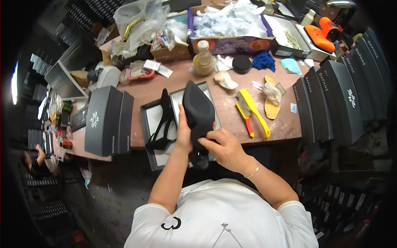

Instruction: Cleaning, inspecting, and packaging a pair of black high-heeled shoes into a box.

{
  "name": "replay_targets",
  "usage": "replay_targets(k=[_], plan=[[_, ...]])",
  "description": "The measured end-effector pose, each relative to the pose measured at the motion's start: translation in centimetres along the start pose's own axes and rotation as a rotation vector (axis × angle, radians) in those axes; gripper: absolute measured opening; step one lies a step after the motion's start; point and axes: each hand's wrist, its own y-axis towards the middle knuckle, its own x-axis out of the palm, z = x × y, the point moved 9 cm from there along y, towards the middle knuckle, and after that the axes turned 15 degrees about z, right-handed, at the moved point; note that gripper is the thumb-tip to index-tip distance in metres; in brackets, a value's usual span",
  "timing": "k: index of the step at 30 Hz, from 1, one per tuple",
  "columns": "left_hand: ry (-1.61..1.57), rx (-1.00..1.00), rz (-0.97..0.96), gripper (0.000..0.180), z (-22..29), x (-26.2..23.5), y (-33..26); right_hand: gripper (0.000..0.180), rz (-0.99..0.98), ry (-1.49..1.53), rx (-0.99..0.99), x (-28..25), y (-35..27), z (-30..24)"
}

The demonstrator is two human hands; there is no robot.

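A black high-heeled shoe (197, 105) is held up over the near edge of the table, its sole facing me and its pointed toe away from me. My left hand (184, 132) grips it along the left side, fingers hidden behind the shoe. With bent fingers, my right hand (223, 148) pinches the shoe near its heel end; the fingertips are partly hidden. Below and behind the shoe lies an open grey shoebox (154, 160) with white lining. Its left part holds another black strappy shoe (166, 113).
Closed dark shoeboxes stand at left (103, 122) and in a row at right (339, 95). Brushes with yellow handles (256, 115), a yellow insole (271, 109) and a glass jar (203, 64) lie or stand on the table (285, 128). Behind is a purple carton (223, 44) of crumpled tissue.
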Motion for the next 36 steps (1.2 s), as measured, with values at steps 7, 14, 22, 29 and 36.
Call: replay_targets(k=[7, 14, 22, 29, 36], plan=[[-0.143, 0.213, 0.236, 0.090, 3.4, -3.0, 1.5, 0.036, 0.110, 0.053, 0.141, -4.1, -1.8, -1.3], [-0.270, 0.254, 0.190, 0.092, 5.5, -3.4, 0.5, 0.038, -0.049, -0.149, 0.032, -1.8, -5.6, 1.3], [-0.389, 0.099, -0.060, 0.092, 3.6, -0.5, -0.4, 0.042, 0.040, -0.054, 0.040, -2.2, -4.6, 1.7], [0.476, 0.620, 0.310, 0.057, 3.3, -6.1, 1.2, 0.038, 0.250, -0.105, 0.316, -4.7, -0.9, 5.8], [1.606, 0.762, 0.535, 0.082, 7.7, -15.3, 1.3, 0.036, 0.322, -0.392, 0.355, -6.4, 2.0, 22.5]])
